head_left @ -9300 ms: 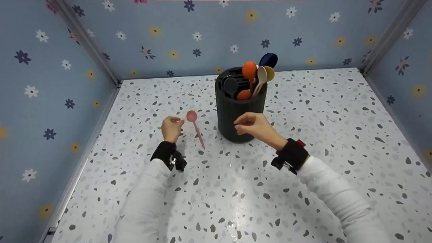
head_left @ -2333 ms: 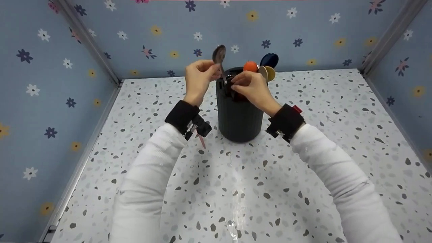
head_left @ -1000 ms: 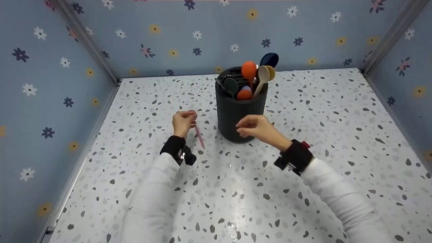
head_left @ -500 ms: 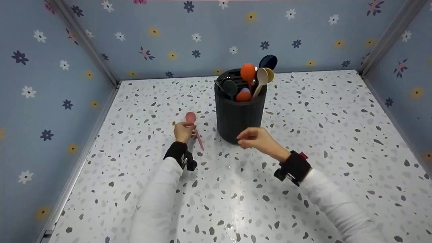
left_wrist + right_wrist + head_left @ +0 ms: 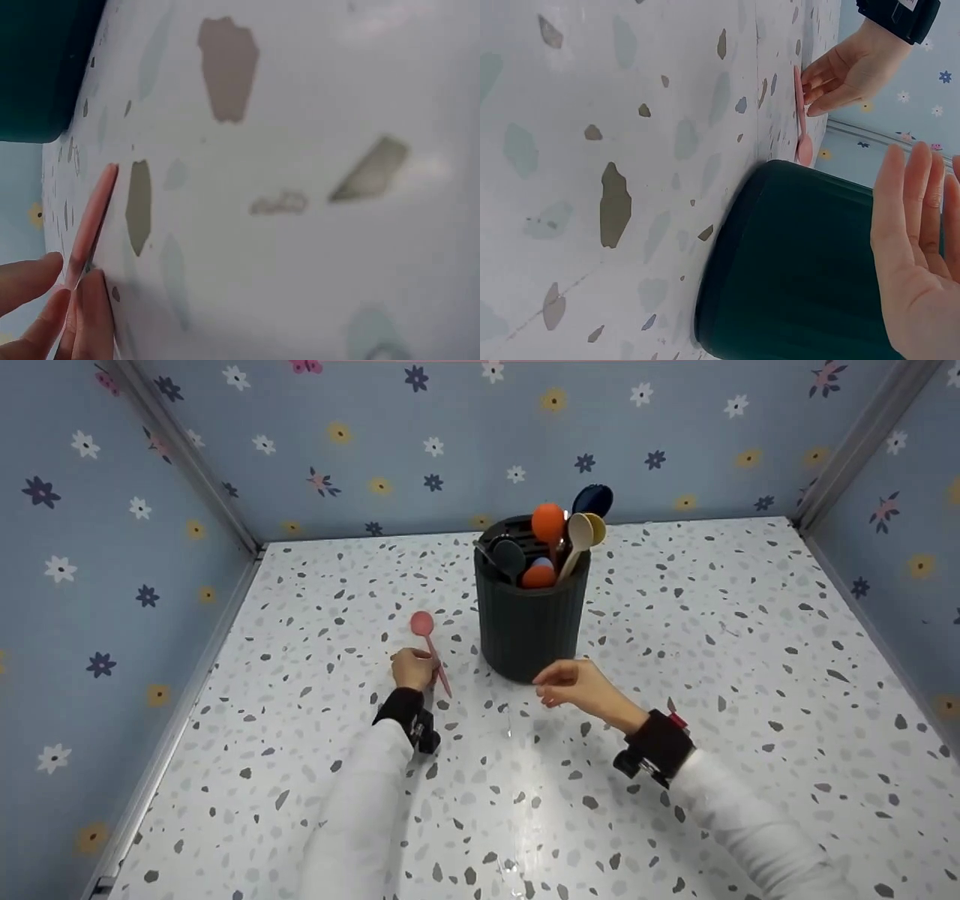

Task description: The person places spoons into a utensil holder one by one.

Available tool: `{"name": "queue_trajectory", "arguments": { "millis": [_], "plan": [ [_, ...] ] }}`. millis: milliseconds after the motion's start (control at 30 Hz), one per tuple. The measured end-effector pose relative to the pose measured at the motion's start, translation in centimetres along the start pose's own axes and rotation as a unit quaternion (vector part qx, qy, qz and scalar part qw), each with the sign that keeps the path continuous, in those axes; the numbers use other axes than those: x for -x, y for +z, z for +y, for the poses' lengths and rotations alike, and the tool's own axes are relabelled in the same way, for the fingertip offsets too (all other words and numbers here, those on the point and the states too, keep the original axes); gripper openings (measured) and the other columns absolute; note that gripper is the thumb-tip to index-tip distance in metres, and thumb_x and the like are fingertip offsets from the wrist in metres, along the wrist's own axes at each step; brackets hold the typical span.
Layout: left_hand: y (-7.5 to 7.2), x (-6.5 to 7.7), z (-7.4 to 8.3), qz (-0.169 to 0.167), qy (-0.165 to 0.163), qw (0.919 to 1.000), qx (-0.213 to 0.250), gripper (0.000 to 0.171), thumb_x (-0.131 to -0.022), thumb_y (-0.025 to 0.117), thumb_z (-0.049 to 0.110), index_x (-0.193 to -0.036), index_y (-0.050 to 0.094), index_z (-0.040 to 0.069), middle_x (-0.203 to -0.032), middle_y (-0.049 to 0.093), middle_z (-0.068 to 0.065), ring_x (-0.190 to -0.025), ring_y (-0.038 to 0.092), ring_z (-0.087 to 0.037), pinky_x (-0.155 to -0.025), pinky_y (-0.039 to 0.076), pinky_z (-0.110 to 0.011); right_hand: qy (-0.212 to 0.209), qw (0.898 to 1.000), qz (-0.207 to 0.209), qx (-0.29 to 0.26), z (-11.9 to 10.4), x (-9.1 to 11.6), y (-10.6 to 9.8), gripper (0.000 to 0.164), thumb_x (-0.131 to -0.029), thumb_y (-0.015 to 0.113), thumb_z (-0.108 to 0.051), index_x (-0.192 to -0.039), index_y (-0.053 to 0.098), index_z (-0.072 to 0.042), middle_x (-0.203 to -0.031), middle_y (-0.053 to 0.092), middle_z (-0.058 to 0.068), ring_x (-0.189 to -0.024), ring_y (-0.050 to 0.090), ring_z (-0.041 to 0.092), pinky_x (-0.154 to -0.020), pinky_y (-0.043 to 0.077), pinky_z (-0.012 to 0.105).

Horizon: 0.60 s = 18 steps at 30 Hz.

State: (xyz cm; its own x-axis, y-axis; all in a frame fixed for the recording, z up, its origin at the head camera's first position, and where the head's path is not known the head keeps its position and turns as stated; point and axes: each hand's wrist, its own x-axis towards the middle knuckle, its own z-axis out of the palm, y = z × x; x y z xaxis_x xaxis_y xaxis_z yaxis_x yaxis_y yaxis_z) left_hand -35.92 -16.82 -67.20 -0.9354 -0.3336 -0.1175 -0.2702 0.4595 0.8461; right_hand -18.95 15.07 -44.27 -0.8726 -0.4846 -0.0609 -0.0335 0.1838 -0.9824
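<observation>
A pink spoon (image 5: 422, 624) lies on the speckled table, its bowl pointing away from me. My left hand (image 5: 414, 669) is down at its handle. In the left wrist view, the thumb and fingers (image 5: 45, 322) close round the pink handle (image 5: 94, 214) in a pinch. My right hand (image 5: 589, 688) hovers in front of the dark ribbed utensil holder (image 5: 529, 630), fingers loosely bent and holding nothing. In the right wrist view, the right palm (image 5: 922, 300) shows beside the holder, and the left hand (image 5: 855, 66) is at the spoon farther off.
Several utensils stand in the holder: an orange spoon (image 5: 548, 521), a cream spoon (image 5: 580, 532), a dark blue one (image 5: 593, 500), a yellow one (image 5: 598, 528) and a dark grey one (image 5: 509, 558). Flowered wall panels (image 5: 390, 442) enclose the table at the back and sides.
Earlier both hands were at the holder with a metal spoon. Both have since come away; a thin handle now leans at its left rim. The left hand has moved down along the pink spoon's handle.
</observation>
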Motion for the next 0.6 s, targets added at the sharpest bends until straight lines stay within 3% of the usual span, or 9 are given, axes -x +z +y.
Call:
{"name": "queue_trajectory", "arguments": {
  "millis": [67,167,233,300,400,467,500,533,600],
  "plan": [
    [2.9,-4.5,-5.0,0.005,0.003,0.9999,-0.01,0.031,-0.059,0.08,0.028,-0.078,0.064,0.008,-0.051,0.06,-0.004,-0.039,0.056,-0.017,-0.035,0.046,-0.029,0.003,1.0,0.0,-0.004,0.2,0.1,0.0,0.03,-0.081,0.062,-0.007,-0.102,0.055,0.013,-0.083,0.063,0.012,-0.072,0.061,0.015,-0.071,0.054,0.033],
    [-0.4,1.0,0.9,-0.016,-0.026,0.9995,0.004,0.027,-0.063,0.079,0.024,-0.078,0.065,0.006,-0.053,0.06,-0.006,-0.038,0.055,-0.016,-0.035,0.046,-0.027,0.009,1.0,0.0,-0.006,0.3,0.3,-0.1,0.029,-0.081,0.062,-0.007,-0.102,0.055,0.013,-0.085,0.062,0.017,-0.073,0.062,0.016,-0.072,0.054,0.034],
    [-1.9,3.9,4.1,-0.012,-0.024,0.9996,0.009,0.019,-0.064,0.078,0.016,-0.071,0.065,0.004,-0.049,0.059,-0.007,-0.036,0.053,-0.015,-0.033,0.044,-0.025,0.01,1.0,0.002,-0.008,0.4,0.4,-0.2,0.03,-0.081,0.062,-0.006,-0.102,0.054,0.014,-0.087,0.062,0.022,-0.074,0.062,0.017,-0.072,0.054,0.034],
    [-4.5,8.3,8.9,-0.013,-0.015,0.9998,0.003,0.01,-0.067,0.073,0.006,-0.068,0.065,0.0,-0.049,0.059,-0.007,-0.036,0.053,-0.013,-0.035,0.044,-0.022,0.011,1.0,0.003,-0.008,0.5,0.4,-0.2,0.032,-0.081,0.062,-0.006,-0.103,0.053,0.015,-0.088,0.061,0.023,-0.074,0.062,0.018,-0.072,0.054,0.034],
    [-2.3,4.3,4.7,-0.005,0.011,0.9996,-0.025,0.014,-0.061,0.078,0.013,-0.063,0.066,0.004,-0.051,0.061,-0.006,-0.04,0.056,-0.015,-0.039,0.047,-0.024,0.011,1.0,0.002,-0.011,0.6,0.3,-0.1,0.034,-0.081,0.061,-0.005,-0.104,0.051,0.017,-0.085,0.063,0.015,-0.073,0.062,0.017,-0.072,0.054,0.034],
    [-2.2,4.0,4.3,-0.008,0.014,0.9994,-0.03,0.016,-0.059,0.079,0.013,-0.062,0.066,0.004,-0.054,0.062,-0.007,-0.041,0.056,-0.015,-0.039,0.046,-0.024,0.013,1.0,0.001,-0.012,0.6,0.3,0.0,0.034,-0.081,0.061,-0.005,-0.104,0.051,0.017,-0.084,0.063,0.01,-0.073,0.062,0.016,-0.072,0.054,0.034],
    [-2.4,4.1,4.6,-0.02,-0.005,0.9988,-0.044,0.017,-0.061,0.078,0.015,-0.067,0.068,0.003,-0.06,0.064,-0.008,-0.046,0.059,-0.017,-0.045,0.05,-0.026,0.014,1.0,0.001,-0.013,0.7,0.2,0.1,0.033,-0.081,0.061,-0.005,-0.104,0.051,0.017,-0.083,0.063,0.009,-0.073,0.062,0.015,-0.072,0.054,0.034],
    [-2.2,4.1,4.6,-0.008,0.0,0.999,-0.044,0.015,-0.059,0.077,0.012,-0.063,0.066,0.003,-0.056,0.062,-0.008,-0.042,0.057,-0.016,-0.041,0.047,-0.024,0.017,1.0,0.001,-0.013,0.7,0.2,0.2,0.033,-0.081,0.061,-0.004,-0.104,0.051,0.017,-0.083,0.063,0.008,-0.073,0.062,0.015,-0.072,0.054,0.034],
    [-1.9,3.7,4.3,-0.013,-0.016,0.998,-0.06,0.017,-0.06,0.076,0.013,-0.067,0.066,0.002,-0.058,0.063,-0.009,-0.044,0.058,-0.018,-0.044,0.049,-0.025,0.021,1.0,0.001,-0.013,0.9,0.2,0.3,0.032,-0.081,0.061,-0.004,-0.104,0.052,0.016,-0.083,0.063,0.009,-0.073,0.061,0.015,-0.072,0.054,0.035]
  ]
}}
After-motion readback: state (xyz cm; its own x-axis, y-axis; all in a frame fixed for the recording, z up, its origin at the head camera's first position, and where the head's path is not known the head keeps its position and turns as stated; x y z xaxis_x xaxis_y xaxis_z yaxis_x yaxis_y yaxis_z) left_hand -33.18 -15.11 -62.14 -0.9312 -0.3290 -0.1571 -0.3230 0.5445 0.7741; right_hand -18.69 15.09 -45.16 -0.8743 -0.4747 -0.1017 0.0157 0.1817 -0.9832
